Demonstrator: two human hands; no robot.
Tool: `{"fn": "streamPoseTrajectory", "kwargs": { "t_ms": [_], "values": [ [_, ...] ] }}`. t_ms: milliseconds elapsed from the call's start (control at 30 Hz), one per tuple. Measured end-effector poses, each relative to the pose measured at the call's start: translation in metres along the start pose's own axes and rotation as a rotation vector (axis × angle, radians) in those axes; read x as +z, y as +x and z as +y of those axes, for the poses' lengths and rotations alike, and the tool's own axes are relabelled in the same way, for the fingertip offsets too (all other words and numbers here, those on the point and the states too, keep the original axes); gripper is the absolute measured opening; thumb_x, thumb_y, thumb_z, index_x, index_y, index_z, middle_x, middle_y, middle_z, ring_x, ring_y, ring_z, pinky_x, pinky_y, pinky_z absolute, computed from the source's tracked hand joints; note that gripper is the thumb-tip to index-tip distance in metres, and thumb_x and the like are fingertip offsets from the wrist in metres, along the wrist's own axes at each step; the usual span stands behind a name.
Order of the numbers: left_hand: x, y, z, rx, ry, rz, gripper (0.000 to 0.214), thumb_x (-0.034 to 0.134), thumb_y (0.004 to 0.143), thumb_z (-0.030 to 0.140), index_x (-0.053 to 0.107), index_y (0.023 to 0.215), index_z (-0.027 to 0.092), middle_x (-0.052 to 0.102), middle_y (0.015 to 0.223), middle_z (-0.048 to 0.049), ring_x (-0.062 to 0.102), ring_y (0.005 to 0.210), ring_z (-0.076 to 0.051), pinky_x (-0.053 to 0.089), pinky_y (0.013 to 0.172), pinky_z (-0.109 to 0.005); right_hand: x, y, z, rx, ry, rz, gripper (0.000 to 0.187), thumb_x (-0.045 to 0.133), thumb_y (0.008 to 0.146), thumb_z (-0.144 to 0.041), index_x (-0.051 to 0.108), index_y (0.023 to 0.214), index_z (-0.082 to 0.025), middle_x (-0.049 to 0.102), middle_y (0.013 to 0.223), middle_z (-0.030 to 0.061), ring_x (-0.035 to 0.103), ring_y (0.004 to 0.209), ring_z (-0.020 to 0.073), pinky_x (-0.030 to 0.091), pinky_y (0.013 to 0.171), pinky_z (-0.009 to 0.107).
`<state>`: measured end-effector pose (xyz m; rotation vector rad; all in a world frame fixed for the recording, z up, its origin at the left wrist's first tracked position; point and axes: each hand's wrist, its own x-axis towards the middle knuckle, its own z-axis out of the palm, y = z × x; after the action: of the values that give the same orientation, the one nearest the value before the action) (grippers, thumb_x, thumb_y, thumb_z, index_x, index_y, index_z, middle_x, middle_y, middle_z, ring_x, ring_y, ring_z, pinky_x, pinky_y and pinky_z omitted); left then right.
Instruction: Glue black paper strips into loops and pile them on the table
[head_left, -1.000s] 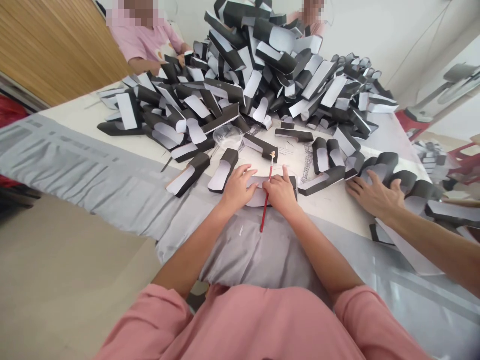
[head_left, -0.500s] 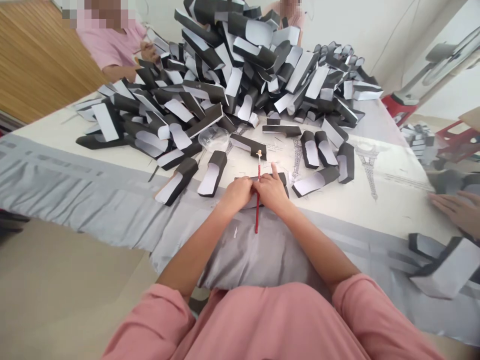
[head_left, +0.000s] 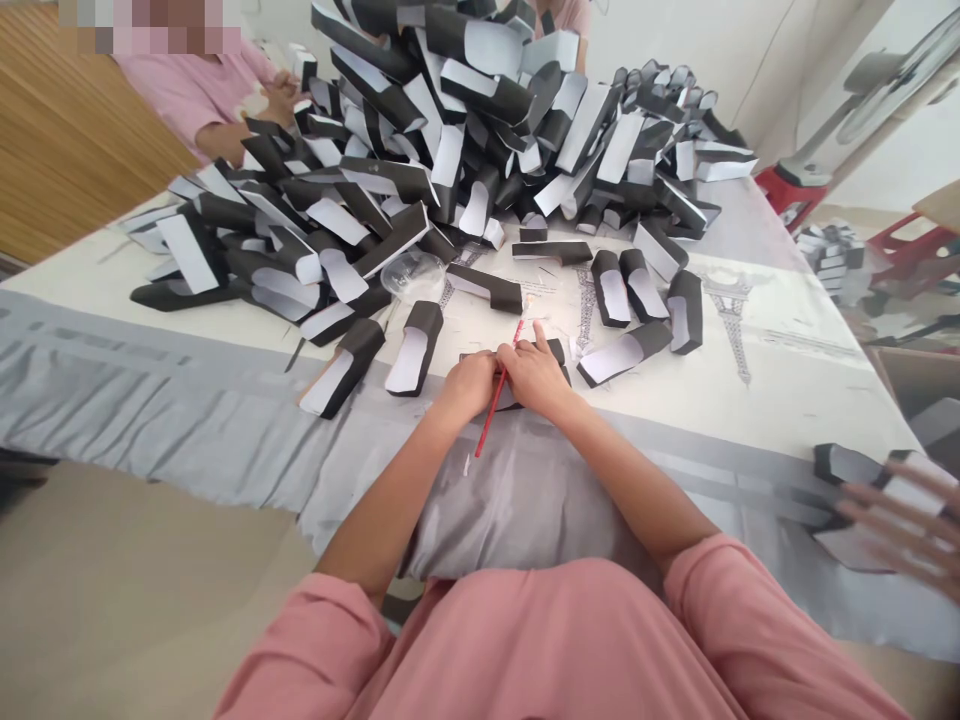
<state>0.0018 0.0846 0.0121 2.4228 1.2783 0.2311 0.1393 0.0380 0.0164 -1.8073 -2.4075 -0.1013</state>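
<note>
My right hand (head_left: 534, 372) is closed around a thin red paintbrush (head_left: 491, 412), its handle slanting down toward me and its pale-tipped bristles pointing away. Beside it, my left hand (head_left: 472, 385) has its fingers curled in against a black folded paper box (head_left: 556, 352), which lies under both hands at the table's near side. Much of that box is covered by my fingers. Just beyond lies another black paper box (head_left: 487, 287), and a black-and-white one (head_left: 415, 348) rests left of my hands. A clear plastic bowl (head_left: 412, 275) stands behind them.
A tall heap of black-and-white paper boxes (head_left: 405, 185) fills the table's far side. Several boxes lie to my right, near another person's blurred hand (head_left: 904, 520). A person in pink (head_left: 187, 85) sits at the far left. Grey cloth (head_left: 187, 390) edges the table.
The paintbrush has tilted, its handle end swinging left. My hands remain together at the box. The co-worker's hand at right has moved down over the boxes there. The view has shifted slightly.
</note>
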Motion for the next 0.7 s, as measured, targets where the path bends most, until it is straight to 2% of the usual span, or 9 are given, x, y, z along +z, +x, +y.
{"fn": "streamPoseTrajectory", "kwargs": {
  "t_ms": [100,267,333,400,467,533,633,700],
  "values": [
    [0.003,0.003,0.003,-0.013,-0.028,0.000,0.021,0.054,0.086,0.018,0.073,0.094,0.017,0.076,0.100,-0.0146,0.071,0.093,-0.029,0.051,0.076,-0.033,-0.001,0.000,0.000,0.009,0.016,-0.007,0.031,0.038,0.084,-0.002,0.058,0.106,-0.013,0.067,0.084,0.0070,0.061,0.096,0.0225,0.007,0.126,0.051],
    [0.004,0.010,-0.001,-0.031,-0.127,0.033,0.016,0.058,0.079,0.017,0.074,0.077,0.021,0.076,0.089,-0.0093,0.070,0.088,-0.027,0.049,0.075,-0.032,-0.012,0.000,0.006,0.021,0.109,0.029,0.027,0.041,0.085,-0.004,0.060,0.098,-0.018,0.067,0.080,0.0045,0.061,0.098,0.0228,0.007,0.125,0.055],
    [0.000,0.015,-0.007,-0.045,-0.252,0.118,0.012,0.062,0.075,0.018,0.073,0.072,0.022,0.075,0.085,-0.0054,0.068,0.084,-0.024,0.049,0.077,-0.031,-0.023,-0.001,0.012,0.065,0.189,0.155,0.019,0.044,0.090,-0.011,0.060,0.095,-0.019,0.070,0.089,0.0058,0.060,0.106,0.0229,0.009,0.125,0.055],
    [-0.006,0.021,-0.013,-0.085,-0.446,0.232,0.004,0.068,0.071,0.023,0.072,0.070,0.020,0.072,0.076,-0.0014,0.065,0.076,-0.019,0.048,0.073,-0.029,-0.036,-0.002,0.020,0.139,0.273,0.363,0.014,0.045,0.095,-0.021,0.059,0.096,-0.020,0.071,0.105,0.0078,0.058,0.116,0.0227,0.011,0.126,0.054],
    [-0.012,0.027,-0.018,-0.127,-0.708,0.329,0.011,0.073,0.067,0.028,0.069,0.068,0.019,0.065,0.066,0.0019,0.060,0.066,-0.015,0.047,0.066,-0.027,-0.048,-0.005,0.028,0.223,0.356,0.587,0.018,0.042,0.099,-0.028,0.058,0.103,-0.020,0.067,0.120,0.0104,0.056,0.123,0.0219,0.018,0.125,0.051],
    [-0.016,0.033,-0.017,-0.150,-1.003,0.364,0.018,0.075,0.064,0.033,0.064,0.065,0.019,0.060,0.060,0.0035,0.058,0.061,-0.014,0.047,0.061,-0.026,-0.057,-0.007,0.034,0.269,0.455,0.748,0.026,0.034,0.103,-0.031,0.054,0.115,-0.020,0.062,0.130,0.0138,0.055,0.129,0.0210,0.031,0.120,0.047],
    [-0.020,0.036,-0.007,-0.132,-1.295,0.328,0.029,0.075,0.065,0.045,0.063,0.072,0.020,0.063,0.063,0.0013,0.065,0.070,-0.019,0.053,0.064,-0.031,-0.063,-0.005,0.037,0.211,0.620,0.835,0.035,0.024,0.106,-0.035,0.045,0.130,-0.020,0.055,0.141,0.0167,0.052,0.136,0.0194,0.043,0.111,0.041],
    [-0.022,0.034,0.002,-0.088,-1.305,0.296,0.037,0.071,0.071,0.056,0.066,0.084,0.022,0.069,0.075,-0.0021,0.070,0.086,-0.024,0.057,0.073,-0.036,-0.067,0.001,0.036,0.138,0.695,0.837,0.039,0.021,0.107,-0.040,0.045,0.132,-0.021,0.055,0.143,0.0160,0.051,0.138,0.0183,0.044,0.112,0.040]
  ]
}}
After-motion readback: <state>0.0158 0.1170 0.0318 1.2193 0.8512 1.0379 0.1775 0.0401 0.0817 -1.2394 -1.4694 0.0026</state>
